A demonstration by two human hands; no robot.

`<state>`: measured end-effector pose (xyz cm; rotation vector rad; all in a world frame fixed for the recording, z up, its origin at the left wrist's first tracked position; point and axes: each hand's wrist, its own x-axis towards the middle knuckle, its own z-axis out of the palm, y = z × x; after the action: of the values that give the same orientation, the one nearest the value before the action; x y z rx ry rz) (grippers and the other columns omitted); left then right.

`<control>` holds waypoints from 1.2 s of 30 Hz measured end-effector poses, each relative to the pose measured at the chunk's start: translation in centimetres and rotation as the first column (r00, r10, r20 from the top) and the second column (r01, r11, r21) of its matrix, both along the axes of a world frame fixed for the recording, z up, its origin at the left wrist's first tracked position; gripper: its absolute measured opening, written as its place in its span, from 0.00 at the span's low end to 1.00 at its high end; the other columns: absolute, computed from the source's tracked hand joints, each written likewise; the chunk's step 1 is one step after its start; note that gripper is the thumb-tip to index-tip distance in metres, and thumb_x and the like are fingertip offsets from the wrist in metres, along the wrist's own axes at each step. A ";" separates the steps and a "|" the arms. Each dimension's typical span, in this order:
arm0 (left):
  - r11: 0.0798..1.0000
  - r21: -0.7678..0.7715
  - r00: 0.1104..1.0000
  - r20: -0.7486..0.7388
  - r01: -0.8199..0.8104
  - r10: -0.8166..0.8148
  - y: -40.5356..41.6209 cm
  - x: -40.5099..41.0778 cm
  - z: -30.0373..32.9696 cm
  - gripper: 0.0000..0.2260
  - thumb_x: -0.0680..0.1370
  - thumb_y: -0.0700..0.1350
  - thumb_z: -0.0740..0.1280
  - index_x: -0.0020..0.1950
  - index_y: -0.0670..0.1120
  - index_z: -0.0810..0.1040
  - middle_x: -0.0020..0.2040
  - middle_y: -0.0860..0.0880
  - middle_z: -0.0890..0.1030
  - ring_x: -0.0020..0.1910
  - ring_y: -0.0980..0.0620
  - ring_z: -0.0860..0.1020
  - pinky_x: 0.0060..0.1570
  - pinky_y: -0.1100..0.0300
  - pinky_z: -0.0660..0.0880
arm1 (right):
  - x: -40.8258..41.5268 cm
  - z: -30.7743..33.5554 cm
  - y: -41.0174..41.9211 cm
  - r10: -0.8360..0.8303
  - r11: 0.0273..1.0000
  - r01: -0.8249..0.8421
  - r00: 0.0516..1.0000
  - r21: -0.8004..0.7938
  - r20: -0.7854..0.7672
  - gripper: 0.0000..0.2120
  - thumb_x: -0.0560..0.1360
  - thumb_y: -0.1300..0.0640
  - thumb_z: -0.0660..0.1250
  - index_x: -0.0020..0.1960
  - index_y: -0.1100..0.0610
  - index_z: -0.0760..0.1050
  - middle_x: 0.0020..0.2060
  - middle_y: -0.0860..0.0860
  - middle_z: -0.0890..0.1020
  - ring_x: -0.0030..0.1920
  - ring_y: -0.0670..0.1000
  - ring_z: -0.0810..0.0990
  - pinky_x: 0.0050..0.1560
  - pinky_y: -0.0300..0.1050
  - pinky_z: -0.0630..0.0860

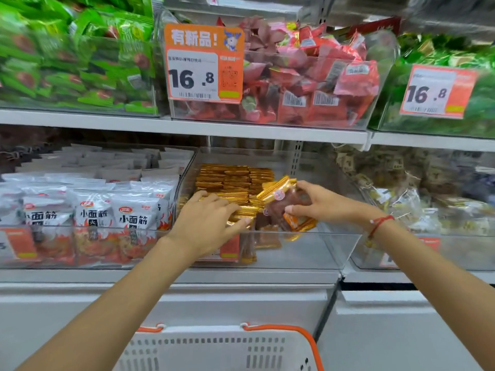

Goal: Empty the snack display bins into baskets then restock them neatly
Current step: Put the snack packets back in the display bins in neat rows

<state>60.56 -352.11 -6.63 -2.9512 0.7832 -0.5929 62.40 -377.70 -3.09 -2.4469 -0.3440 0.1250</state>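
Both hands reach into the clear bin (334, 247): the left hand (206, 223) lies flat, fingers straight, on the gold packets (235, 180) stacked inside; the right hand (318, 202) pinches one packet (284, 204) above them. Below the bin stands a basket (214, 349).

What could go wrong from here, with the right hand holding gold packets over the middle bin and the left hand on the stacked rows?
1. The right hand pinches several gold packets loosely; one might slip onto the bin's bare floor or over the clear front wall.
2. The left hand presses on the stacked rows; a push could topple them.
3. The basket sits low, so dropped packets may miss it.
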 end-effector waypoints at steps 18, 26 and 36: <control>0.964 -0.266 0.998 -0.070 -0.017 -0.002 0.4 -0.1 -2.3 0.37 0.74 0.68 0.37 0.72 0.54 0.69 0.68 0.54 0.72 0.69 0.54 0.67 0.66 0.55 0.67 | 1.0 -0.4 2.6 0.026 0.965 -0.036 0.999 -0.260 -0.041 0.30 0.75 0.54 0.71 0.74 0.50 0.63 0.71 0.54 0.67 0.66 0.57 0.73 0.50 0.40 0.79; 0.959 -0.282 0.993 -0.119 -0.030 -0.004 0.5 -0.3 -2.4 0.34 0.75 0.71 0.41 0.74 0.58 0.64 0.72 0.57 0.68 0.72 0.56 0.64 0.68 0.54 0.66 | -0.1 -1.7 3.0 0.097 0.876 0.079 0.938 -0.476 0.334 0.29 0.73 0.45 0.71 0.72 0.45 0.66 0.64 0.49 0.72 0.56 0.51 0.76 0.50 0.45 0.73; 0.959 -0.278 0.994 -0.111 -0.051 0.020 0.6 -0.2 -2.5 0.37 0.72 0.74 0.39 0.73 0.58 0.65 0.71 0.55 0.70 0.71 0.52 0.66 0.65 0.48 0.69 | 0.7 -0.1 1.8 0.152 0.908 -0.058 0.969 -0.415 0.195 0.13 0.69 0.50 0.77 0.51 0.51 0.81 0.34 0.43 0.80 0.35 0.42 0.77 0.40 0.38 0.74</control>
<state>60.41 -351.49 -9.13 -3.2726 0.7051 -0.5934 63.12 -375.85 -3.15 -2.8654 -0.6034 -0.0399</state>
